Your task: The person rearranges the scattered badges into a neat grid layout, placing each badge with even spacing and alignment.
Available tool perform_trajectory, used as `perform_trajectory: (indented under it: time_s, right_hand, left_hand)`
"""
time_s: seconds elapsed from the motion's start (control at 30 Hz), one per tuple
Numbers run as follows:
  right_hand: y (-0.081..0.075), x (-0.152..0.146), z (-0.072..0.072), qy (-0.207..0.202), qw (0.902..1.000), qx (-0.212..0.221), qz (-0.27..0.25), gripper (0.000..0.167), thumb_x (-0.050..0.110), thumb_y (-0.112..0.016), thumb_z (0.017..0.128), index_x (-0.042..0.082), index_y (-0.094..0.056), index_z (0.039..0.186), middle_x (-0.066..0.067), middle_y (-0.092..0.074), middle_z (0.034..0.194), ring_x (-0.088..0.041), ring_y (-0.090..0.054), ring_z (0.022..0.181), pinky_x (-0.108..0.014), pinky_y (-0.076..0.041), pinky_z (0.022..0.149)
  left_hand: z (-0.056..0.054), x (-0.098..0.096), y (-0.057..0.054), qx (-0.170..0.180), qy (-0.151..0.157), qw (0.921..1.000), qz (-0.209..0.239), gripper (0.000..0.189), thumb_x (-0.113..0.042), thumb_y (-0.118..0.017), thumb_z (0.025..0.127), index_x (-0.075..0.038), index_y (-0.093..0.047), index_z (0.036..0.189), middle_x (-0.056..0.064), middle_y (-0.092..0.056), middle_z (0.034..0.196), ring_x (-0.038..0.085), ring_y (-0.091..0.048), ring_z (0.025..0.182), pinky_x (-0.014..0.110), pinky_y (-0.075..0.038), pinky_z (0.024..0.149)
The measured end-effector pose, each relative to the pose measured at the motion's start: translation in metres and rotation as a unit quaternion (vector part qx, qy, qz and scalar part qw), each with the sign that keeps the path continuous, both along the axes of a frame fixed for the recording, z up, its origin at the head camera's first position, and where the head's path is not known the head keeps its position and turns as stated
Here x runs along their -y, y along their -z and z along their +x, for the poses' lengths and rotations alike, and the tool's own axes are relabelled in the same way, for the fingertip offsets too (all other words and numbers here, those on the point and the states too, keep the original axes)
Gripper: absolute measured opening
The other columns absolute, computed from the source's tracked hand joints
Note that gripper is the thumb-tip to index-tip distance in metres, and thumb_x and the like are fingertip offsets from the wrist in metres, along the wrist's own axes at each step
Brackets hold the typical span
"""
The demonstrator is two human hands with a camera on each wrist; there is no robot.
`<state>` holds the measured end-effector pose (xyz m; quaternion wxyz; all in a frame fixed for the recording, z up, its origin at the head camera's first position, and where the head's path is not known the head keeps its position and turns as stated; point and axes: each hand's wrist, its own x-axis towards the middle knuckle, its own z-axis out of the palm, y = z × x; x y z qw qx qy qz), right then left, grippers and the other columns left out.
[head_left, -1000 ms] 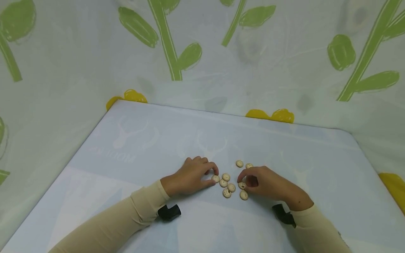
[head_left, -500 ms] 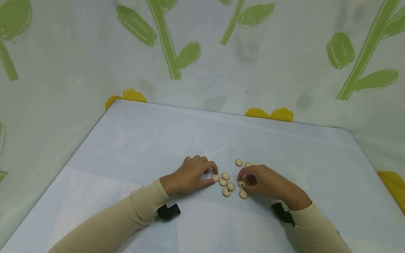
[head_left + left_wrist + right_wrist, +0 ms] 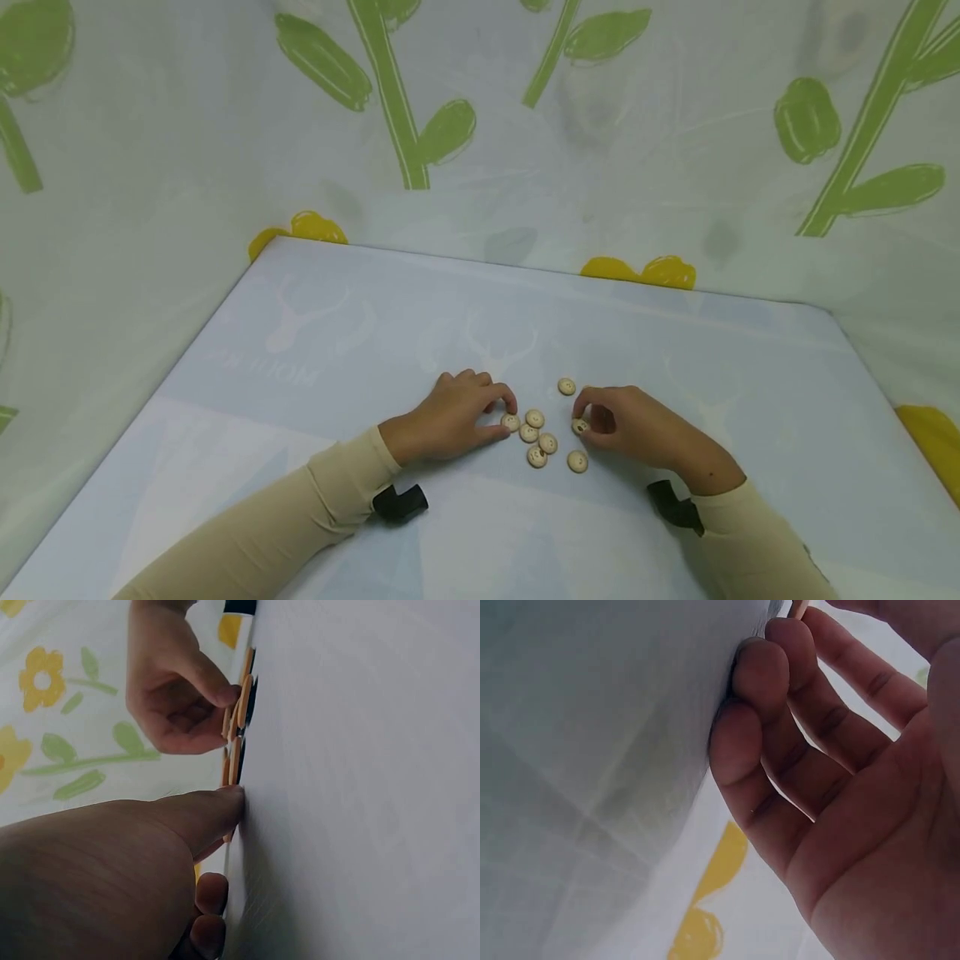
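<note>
Several round, pale wooden buttons lie on the table. My left hand [image 3: 446, 419] pinches the leftmost button [image 3: 510, 422] by its edges between thumb and index finger, low on the tabletop. Beside it sits a close group, among them an upper button [image 3: 534, 418] and a lower button [image 3: 537, 456]. My right hand [image 3: 641, 429] holds another button [image 3: 580, 426] between thumb and index finger. One loose button [image 3: 566, 386] lies beyond that hand and another button [image 3: 577, 461] nearer me. In the right wrist view, only a sliver of the held button [image 3: 799, 609] shows past the fingers.
The table [image 3: 420, 325] has a pale blue-white cover with faint antler prints. A white curtain [image 3: 495, 217] with green leaves and yellow flowers hangs behind it. Black wrist mounts sit at the left cuff [image 3: 352, 467] and the right cuff [image 3: 742, 525].
My right hand has shifted slightly right and away from me with its button, widening the gap to the nearer one. A far button now lies hidden behind that hand. My left hand stays put.
</note>
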<state>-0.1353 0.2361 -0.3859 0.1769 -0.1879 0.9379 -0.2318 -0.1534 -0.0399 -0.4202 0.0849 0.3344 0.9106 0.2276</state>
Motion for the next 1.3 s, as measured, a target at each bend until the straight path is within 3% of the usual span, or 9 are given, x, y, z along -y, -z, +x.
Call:
perform_trajectory:
  time_s: [0.33, 0.87, 1.3]
  right_hand:
    - [-0.003, -0.008, -0.002, 0.022, 0.9992, -0.031, 0.008, 0.019, 0.010, -0.075, 0.086, 0.015, -0.063, 0.099, 0.005, -0.058, 0.075, -0.011, -0.052, 0.069, -0.023, -0.046, 0.061]
    - [-0.005, -0.014, -0.007, 0.077, 0.9958, -0.012, 0.047, 0.019, 0.016, -0.072, 0.090, 0.012, -0.061, 0.106, 0.000, -0.061, 0.078, -0.014, -0.053, 0.068, -0.028, -0.047, 0.060]
    - [-0.006, -0.025, -0.011, 0.097, 0.9928, -0.026, 0.066, 0.020, 0.016, -0.070, 0.091, 0.013, -0.060, 0.108, -0.002, -0.064, 0.083, -0.015, -0.055, 0.069, -0.028, -0.046, 0.060]
  left_hand:
    - [0.000, 0.000, 0.000, -0.002, -0.002, 1.0000, 0.000, 0.020, -0.041, -0.071, 0.092, -0.031, -0.065, 0.109, -0.010, -0.056, 0.090, 0.011, -0.049, 0.090, 0.035, -0.035, 0.079]
    - [0.001, 0.000, -0.002, 0.004, -0.001, 1.0000, -0.001, 0.021, -0.040, -0.071, 0.092, -0.030, -0.066, 0.109, -0.009, -0.056, 0.089, 0.011, -0.049, 0.089, 0.035, -0.035, 0.079]
    - [0.000, 0.000, -0.004, 0.008, -0.001, 1.0000, 0.001, 0.021, -0.040, -0.071, 0.092, -0.030, -0.066, 0.110, -0.009, -0.055, 0.089, 0.011, -0.049, 0.089, 0.036, -0.035, 0.080]
